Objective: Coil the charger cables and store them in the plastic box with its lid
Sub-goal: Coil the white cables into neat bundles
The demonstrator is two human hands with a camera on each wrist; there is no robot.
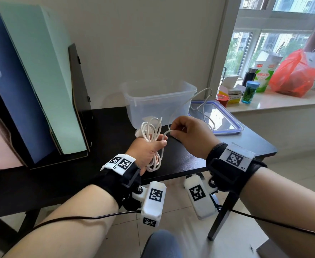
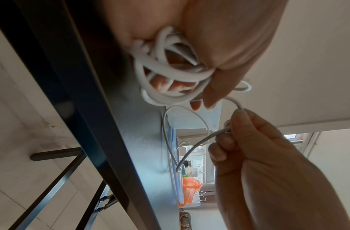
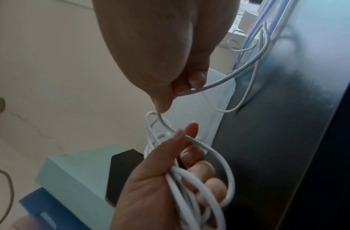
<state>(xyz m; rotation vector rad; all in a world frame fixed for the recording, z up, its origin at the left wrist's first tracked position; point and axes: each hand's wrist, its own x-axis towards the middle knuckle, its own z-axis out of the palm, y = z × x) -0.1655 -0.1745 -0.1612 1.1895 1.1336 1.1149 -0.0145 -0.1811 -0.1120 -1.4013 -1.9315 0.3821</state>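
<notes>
left hand: the left hand [image 1: 149, 149] is clenched around a bundle of white cable [image 1: 152, 131], thumb pressed across the loops, held just above the near edge of the black table [image 1: 227, 146]. loops stick out above the fist and hang below it.
left hand up close: from the right wrist, the left hand [image 3: 160, 183] has its fingers curled through several thick white loops [image 3: 199, 179], thumb tip laid over the strand that leads off.
right hand: the right hand [image 1: 188, 133] pinches the loose stretch of the same cable between thumb and curled fingers, just to the right of the bundle. the two hands are near each other but apart.
right hand up close: from the left wrist, the right hand [image 2: 258, 147] grips the thin strand, which bends in an arc up to the coil [image 2: 170, 74] in the other fist.
cable tail: past the right hand the loose cable runs back over the lid [image 1: 227, 123] and rises in a curve beside the box, its tip up near the box rim.
plastic box: the clear plastic box [image 1: 158, 101] stands open on the table, behind the hands.
lid: clear with a blue edge, lying flat on the table just right of the box.
surroundings: tall blue and mint cardboard boxes [image 1: 41, 81] lean against the wall at left; on the windowsill [image 1: 283, 103] sit an orange plastic bag [image 1: 294, 75], a green carton and bottles.
</notes>
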